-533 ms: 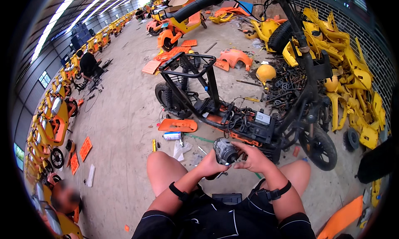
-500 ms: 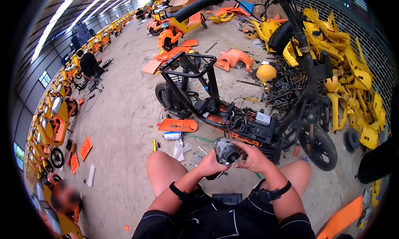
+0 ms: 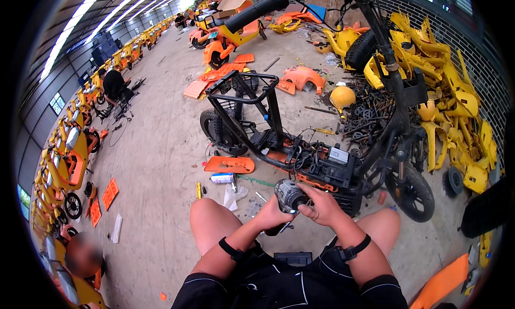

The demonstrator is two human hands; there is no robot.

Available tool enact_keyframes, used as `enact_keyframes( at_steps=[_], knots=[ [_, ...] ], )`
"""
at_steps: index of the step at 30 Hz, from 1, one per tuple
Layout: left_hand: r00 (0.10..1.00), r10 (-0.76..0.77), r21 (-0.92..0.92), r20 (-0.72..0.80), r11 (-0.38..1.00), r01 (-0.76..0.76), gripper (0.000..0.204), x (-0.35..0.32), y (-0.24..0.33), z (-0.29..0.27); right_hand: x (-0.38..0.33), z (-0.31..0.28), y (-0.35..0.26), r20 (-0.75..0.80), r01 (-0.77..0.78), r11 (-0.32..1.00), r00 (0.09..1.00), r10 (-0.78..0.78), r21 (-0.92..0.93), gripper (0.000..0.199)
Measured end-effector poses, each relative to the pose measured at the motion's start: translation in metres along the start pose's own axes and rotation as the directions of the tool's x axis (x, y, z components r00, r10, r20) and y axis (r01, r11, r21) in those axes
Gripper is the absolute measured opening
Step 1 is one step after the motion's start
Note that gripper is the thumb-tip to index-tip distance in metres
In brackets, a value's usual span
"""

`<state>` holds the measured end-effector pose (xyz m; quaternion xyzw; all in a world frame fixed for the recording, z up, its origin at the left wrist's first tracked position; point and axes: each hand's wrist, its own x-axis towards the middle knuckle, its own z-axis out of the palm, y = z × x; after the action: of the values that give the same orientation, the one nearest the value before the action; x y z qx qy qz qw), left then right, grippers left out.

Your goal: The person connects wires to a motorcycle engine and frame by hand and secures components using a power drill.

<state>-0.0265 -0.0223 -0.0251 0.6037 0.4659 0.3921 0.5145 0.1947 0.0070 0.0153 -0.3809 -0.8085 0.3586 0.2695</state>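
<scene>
Concrete floor (image 3: pixel 161 148), brick wall (image 3: pixel 456 35), ceiling strip lights (image 3: pixel 102 24)

Power tool (image 3: pixel 288 195) before scooter frame (image 3: pixel 300 153)

scooter repair workshop: concrete floor (image 3: pixel 161 148), stripped scooter frame (image 3: pixel 300 148), rows of scooters (image 3: pixel 70 148), pile of yellow panels (image 3: pixel 450 94).

The grey, drum-shaped power tool (image 3: pixel 288 195) is half covered: the left hand (image 3: pixel 270 215) wraps its grip from below and the right hand (image 3: pixel 320 206) hides its front end, so the bit cannot be made out. The small black box (image 3: pixel 293 258) between the knees is partly behind dark clothing. The stripped black scooter frame (image 3: pixel 268 115) loses its handlebar at the top edge. The orange plastic panel (image 3: pixel 441 283) runs into the lower right rim.
</scene>
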Motion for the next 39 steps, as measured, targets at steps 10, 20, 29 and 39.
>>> enact_keyframes(
  at_steps=[10, 20, 29, 39],
  knots=[
    [0.995, -0.102, 0.001, -0.006, 0.995, 0.102, 0.059, -0.004, 0.019, 0.002, 0.0, 0.001, 0.002, -0.013, -0.005, 1.0, 1.0, 0.005, 0.008, 0.09],
    [0.979, -0.12, -0.005, -0.165, 0.993, 0.121, 0.067, 0.009, -0.028, 0.003, 0.008, 0.008, -0.004, -0.216, -0.118, 0.989, 0.972, 0.097, -0.089, 0.056],
    [0.898, -0.227, 0.241, -0.378, 0.912, 0.333, 0.067, 0.006, -0.033, 0.002, 0.013, 0.019, 0.001, -0.154, -0.153, 0.981, 0.979, 0.134, -0.116, 0.05],
    [0.915, -0.249, 0.081, -0.316, 0.954, 0.287, 0.061, 0.003, 0.02, 0.003, 0.017, 0.018, 0.001, -0.26, -0.086, 0.991, 0.964, 0.056, -0.106, 0.043]
  ],
)
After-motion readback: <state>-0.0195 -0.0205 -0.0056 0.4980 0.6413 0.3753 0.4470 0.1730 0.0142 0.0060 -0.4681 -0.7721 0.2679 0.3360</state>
